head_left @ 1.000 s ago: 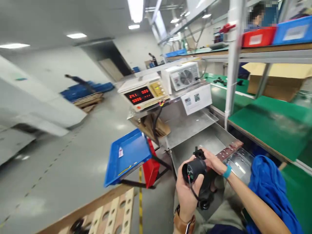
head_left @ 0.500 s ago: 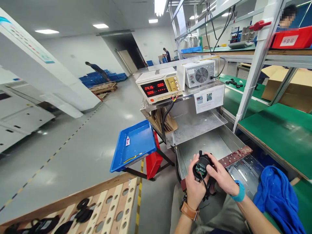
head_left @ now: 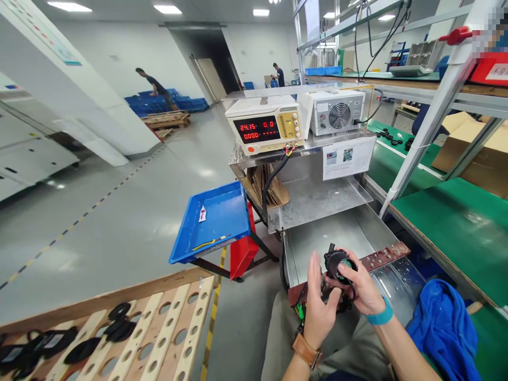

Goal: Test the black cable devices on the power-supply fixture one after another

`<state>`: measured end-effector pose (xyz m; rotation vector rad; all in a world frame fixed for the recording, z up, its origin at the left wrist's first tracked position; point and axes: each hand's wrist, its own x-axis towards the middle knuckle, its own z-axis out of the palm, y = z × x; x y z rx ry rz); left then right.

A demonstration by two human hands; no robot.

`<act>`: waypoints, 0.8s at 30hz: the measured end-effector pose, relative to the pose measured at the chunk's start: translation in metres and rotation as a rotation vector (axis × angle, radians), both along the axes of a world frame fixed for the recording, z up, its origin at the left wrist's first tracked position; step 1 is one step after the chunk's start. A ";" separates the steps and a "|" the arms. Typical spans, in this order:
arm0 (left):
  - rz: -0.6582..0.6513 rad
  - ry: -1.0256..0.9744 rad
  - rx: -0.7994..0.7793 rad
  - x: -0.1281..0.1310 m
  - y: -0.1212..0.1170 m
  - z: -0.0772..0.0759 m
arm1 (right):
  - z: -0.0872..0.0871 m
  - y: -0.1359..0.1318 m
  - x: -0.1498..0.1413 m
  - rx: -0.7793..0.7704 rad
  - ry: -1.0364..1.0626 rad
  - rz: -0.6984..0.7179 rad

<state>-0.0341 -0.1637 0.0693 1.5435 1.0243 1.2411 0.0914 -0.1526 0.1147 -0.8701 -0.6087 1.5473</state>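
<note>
In the head view my right hand (head_left: 365,290) grips a small round black housing (head_left: 334,260), which has a short spout and a green circuit board showing in its end. My left hand (head_left: 319,312) is just left of it, fingers stretched up and thumb apart, holding nothing. Both hands are over a metal tray (head_left: 307,246), near a brown strip (head_left: 384,256) with rows of metal studs across it. Dark cable hangs below the housing, partly hidden by the hands. A green clip-like piece (head_left: 300,311) shows beside my left wrist.
A power supply (head_left: 264,127) with red digits stands on the metal shelf ahead. To the left are a blue tray (head_left: 218,211) and a wooden rack (head_left: 159,323) bearing black parts. A blue cloth (head_left: 444,323) lies at right by the green bench (head_left: 456,227). Two people are far off.
My left hand has come off the black housing and opened. The housing is now tilted in my right hand alone. The camera view has shifted slightly.
</note>
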 end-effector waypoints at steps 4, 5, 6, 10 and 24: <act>-0.307 -0.048 -0.200 0.011 -0.025 -0.032 | 0.016 0.013 0.006 0.030 0.126 0.057; -0.375 -0.051 -0.269 0.017 -0.032 -0.039 | 0.015 0.021 0.007 0.032 0.132 0.065; -0.425 -0.060 -0.341 0.022 -0.039 -0.047 | 0.012 0.032 0.007 0.028 0.132 0.076; -0.497 -0.270 -0.666 0.031 -0.057 -0.067 | -0.028 0.092 0.013 -0.024 0.082 0.121; -0.169 -0.482 -0.598 -0.039 0.109 -0.035 | -0.173 0.198 0.032 -0.454 -0.414 0.446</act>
